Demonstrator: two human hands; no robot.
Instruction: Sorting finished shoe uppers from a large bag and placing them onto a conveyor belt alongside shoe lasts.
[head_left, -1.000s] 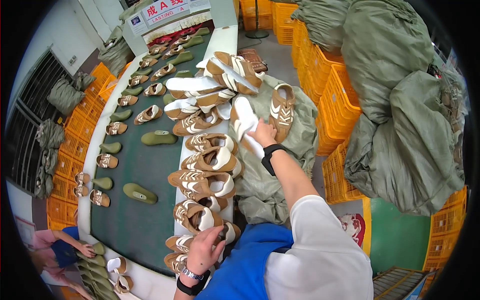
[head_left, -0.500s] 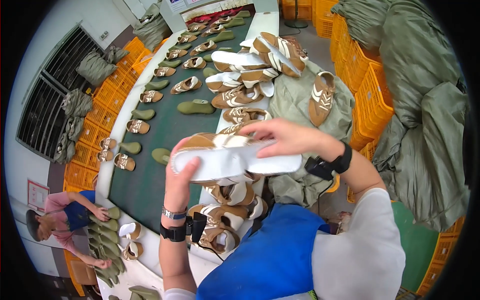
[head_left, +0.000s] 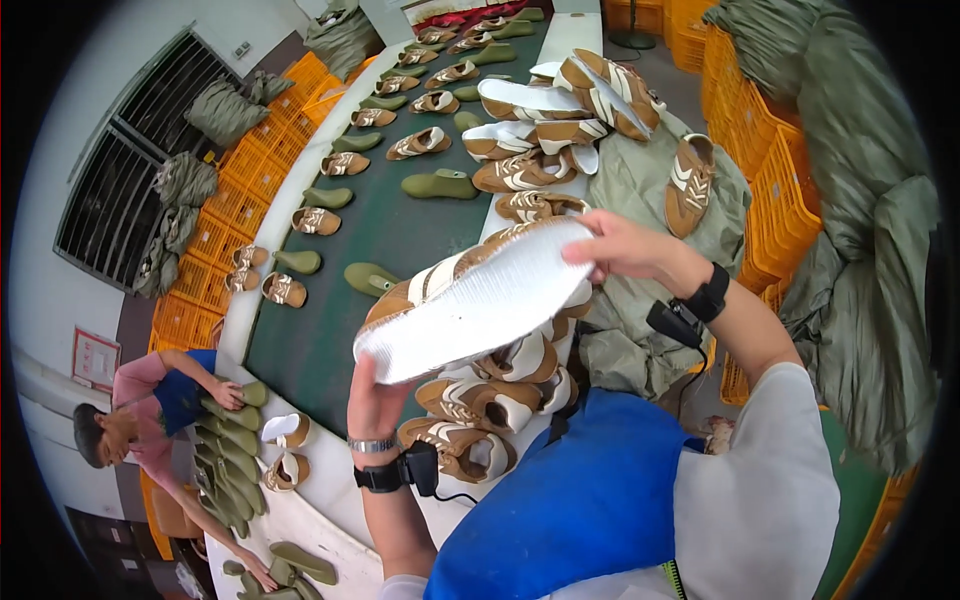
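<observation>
A brown-and-white shoe upper point(head_left: 480, 306) is stretched between my two hands, its white underside turned toward me. My left hand point(head_left: 377, 398) grips its lower left end, the thumb lying along the white edge. At the other end, my right hand point(head_left: 630, 247) pinches the tip between thumb and fingers. Just beneath the held upper, more brown-and-white shoe uppers point(head_left: 482, 398) lie in a row at the conveyor's near edge. Beyond it, a pile of similar uppers point(head_left: 535, 100) shows several white undersides.
Shoes and green shoe lasts point(head_left: 440, 184) stand along a dark green conveyor belt point(head_left: 330, 345). At right, a single shoe point(head_left: 690, 186) rests on a grey-green cloth point(head_left: 640, 200) before orange crates point(head_left: 785, 190). A co-worker point(head_left: 160, 400) handles green lasts at lower left.
My right hand has shifted from the upper's side to pinching its end, and the white underside now tilts up to the right. The co-worker's one hand has reached toward nearer lasts.
</observation>
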